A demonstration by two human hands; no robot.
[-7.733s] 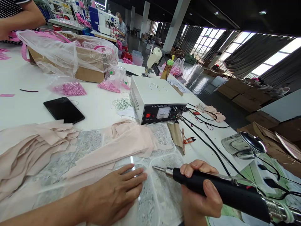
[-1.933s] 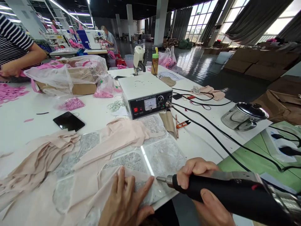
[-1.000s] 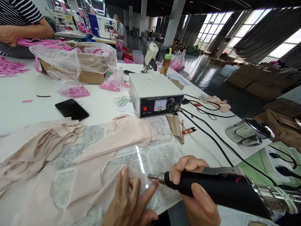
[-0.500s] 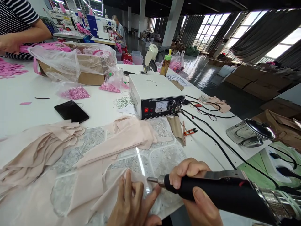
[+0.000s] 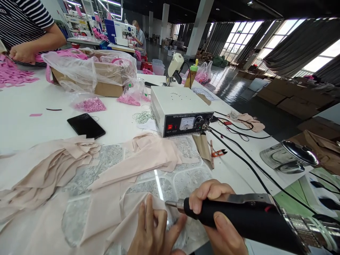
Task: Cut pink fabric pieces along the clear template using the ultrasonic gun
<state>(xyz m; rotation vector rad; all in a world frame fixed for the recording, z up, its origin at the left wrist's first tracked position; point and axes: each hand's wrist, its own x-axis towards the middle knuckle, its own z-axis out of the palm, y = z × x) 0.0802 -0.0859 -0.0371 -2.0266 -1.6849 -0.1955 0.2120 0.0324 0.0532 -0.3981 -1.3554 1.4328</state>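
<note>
My right hand (image 5: 212, 205) is closed around the black grip of a handheld ultrasonic welder (image 5: 239, 216). Its metal tip points left, at the edge of a pale pink fabric piece (image 5: 135, 209), close to my left fingers; whether it touches the cloth I cannot tell. My left hand (image 5: 155, 226) presses on that cloth with fingers stretched out and thumb spread, holding nothing. Under the cloth lies a clear mat with a stone pattern (image 5: 186, 180). A folded pale pink piece (image 5: 148, 154) lies beyond my hands, and a layered fabric stack (image 5: 53, 159) is at the left.
The white welder control box (image 5: 183, 102) stands ahead, its black cables (image 5: 247, 161) running right. Nearby are orange thread snips (image 5: 219, 153), a lidded glass cup (image 5: 287, 156), a phone (image 5: 86, 125) and a cardboard box (image 5: 108, 76). A co-worker's hand (image 5: 23, 53) handles pink strips at the upper left.
The view has turned slightly left, so the scene sits further right. The welder's tip is a little nearer the cloth edge. The co-worker's hand has shifted over the pink strips.
</note>
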